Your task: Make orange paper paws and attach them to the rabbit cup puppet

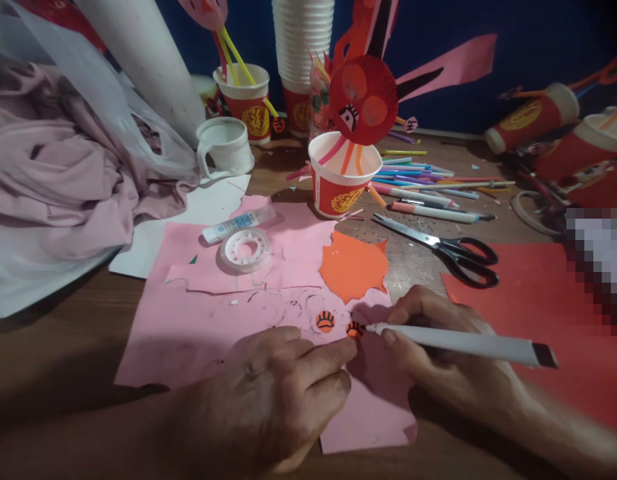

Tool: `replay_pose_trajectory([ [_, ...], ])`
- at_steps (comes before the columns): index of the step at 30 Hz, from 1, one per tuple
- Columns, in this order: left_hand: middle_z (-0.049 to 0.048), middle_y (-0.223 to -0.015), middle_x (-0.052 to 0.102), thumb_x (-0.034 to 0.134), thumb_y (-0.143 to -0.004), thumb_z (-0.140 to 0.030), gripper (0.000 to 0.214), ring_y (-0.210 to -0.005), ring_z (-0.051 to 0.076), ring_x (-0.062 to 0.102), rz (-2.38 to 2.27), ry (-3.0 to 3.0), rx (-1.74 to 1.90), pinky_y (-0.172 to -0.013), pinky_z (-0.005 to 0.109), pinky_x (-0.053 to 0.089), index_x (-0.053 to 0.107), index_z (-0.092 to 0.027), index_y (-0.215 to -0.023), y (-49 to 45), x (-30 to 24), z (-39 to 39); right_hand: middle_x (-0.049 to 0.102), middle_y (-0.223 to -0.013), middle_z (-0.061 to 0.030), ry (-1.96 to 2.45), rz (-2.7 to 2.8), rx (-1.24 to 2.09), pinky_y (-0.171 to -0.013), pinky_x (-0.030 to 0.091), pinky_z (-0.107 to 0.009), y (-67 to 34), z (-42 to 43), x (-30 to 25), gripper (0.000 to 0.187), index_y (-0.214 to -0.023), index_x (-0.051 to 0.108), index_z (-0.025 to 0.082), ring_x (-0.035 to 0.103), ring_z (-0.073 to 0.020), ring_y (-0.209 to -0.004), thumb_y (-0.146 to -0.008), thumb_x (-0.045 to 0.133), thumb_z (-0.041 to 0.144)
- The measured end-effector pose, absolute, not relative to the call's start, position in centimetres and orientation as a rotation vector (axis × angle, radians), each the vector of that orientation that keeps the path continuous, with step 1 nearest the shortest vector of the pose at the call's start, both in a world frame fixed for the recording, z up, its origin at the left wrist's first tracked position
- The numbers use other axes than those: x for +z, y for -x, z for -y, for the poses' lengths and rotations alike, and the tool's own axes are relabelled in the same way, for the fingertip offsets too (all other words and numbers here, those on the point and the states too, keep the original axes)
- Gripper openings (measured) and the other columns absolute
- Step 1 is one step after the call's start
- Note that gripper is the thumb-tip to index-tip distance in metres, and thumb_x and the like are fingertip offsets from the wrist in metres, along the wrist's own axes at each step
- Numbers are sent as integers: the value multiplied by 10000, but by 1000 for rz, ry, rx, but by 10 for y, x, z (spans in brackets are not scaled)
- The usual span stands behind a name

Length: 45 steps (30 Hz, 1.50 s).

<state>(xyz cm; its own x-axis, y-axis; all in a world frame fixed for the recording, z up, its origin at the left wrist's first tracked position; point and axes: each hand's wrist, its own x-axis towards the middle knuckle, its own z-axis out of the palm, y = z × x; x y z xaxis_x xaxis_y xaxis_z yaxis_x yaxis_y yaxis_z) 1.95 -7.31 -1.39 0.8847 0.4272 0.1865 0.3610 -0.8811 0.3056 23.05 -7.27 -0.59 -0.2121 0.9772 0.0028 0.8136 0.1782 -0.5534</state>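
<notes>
My right hand [438, 347] is closed round a white marker pen [468, 341] with a dark end. Its tip meets the right side of a small orange paper circle [354, 329] drawn with black lines. My left hand [293, 387] lies over the pink paper [188, 347], fingers stretched out, a fingertip pressing the lower edge of that circle; its thumb is hidden. Just left of it is a second orange circle [325, 322] with similar black strokes. Behind them rests a ragged orange paper piece [353, 263].
Black-handled scissors [438, 247] lie beside red paper [533, 280]. A tape roll [245, 250] and glue tube [233, 225] rest on the pink paper. Behind stand a decorated red paper cup [333, 190], a white mug [227, 143] and scattered straws [413, 175]. Pink cloth [63, 153] is at left.
</notes>
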Motion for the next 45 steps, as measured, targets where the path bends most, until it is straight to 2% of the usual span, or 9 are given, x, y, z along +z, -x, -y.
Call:
replay_pose_trajectory([
  [11,56,-1088,607,437,-724,-81,194,-618,127,514,-596,-2814,337,-517,268,406,548,-152,-865,-19,-14,73,658,-575,1,1672,2101,713,-437,432,-231,-232,74,-4,151,-654,559,232,593,-149,-476,-735,521,353],
  [17,55,-1029,631,438,-730,-91,150,-572,137,500,-616,-2795,331,-480,284,381,548,-165,-798,-19,-14,74,559,-503,34,1639,1892,856,-389,382,-216,-233,69,-2,150,-639,523,221,511,-115,-425,-740,542,330],
  [23,62,-1154,594,442,-744,-93,172,-589,128,507,-604,-2801,332,-497,279,384,560,-157,-852,-17,-15,74,621,-736,-3,1514,1616,1011,-482,465,-228,-234,62,-10,105,-803,527,222,583,-134,-590,-787,568,317],
  [29,64,-1212,562,430,-743,-81,193,-629,126,529,-600,-2805,321,-529,279,406,562,-155,-863,-17,-14,74,634,-853,-21,1570,1727,852,-570,501,-243,-236,65,-12,139,-903,548,239,619,-153,-709,-795,570,324],
  [34,85,-1128,596,416,-754,-90,212,-696,152,554,-611,-2802,351,-584,292,425,553,-155,-902,-15,-17,78,672,-717,-25,1623,1871,804,-495,506,-254,-230,69,-4,122,-766,574,216,637,-169,-600,-765,568,337],
  [39,51,-1069,602,425,-743,-90,181,-704,161,534,-648,-2786,319,-579,296,416,524,-171,-871,-15,-15,79,680,-598,1,1713,1972,700,-434,473,-239,-224,72,-1,92,-629,552,230,624,-157,-498,-715,558,261],
  [45,37,-1050,604,452,-745,-114,125,-667,152,514,-660,-2787,284,-558,288,412,514,-172,-838,-17,-10,78,631,-530,31,1736,2062,680,-426,439,-204,-222,72,-1,109,-624,535,216,576,-115,-448,-723,544,260],
])
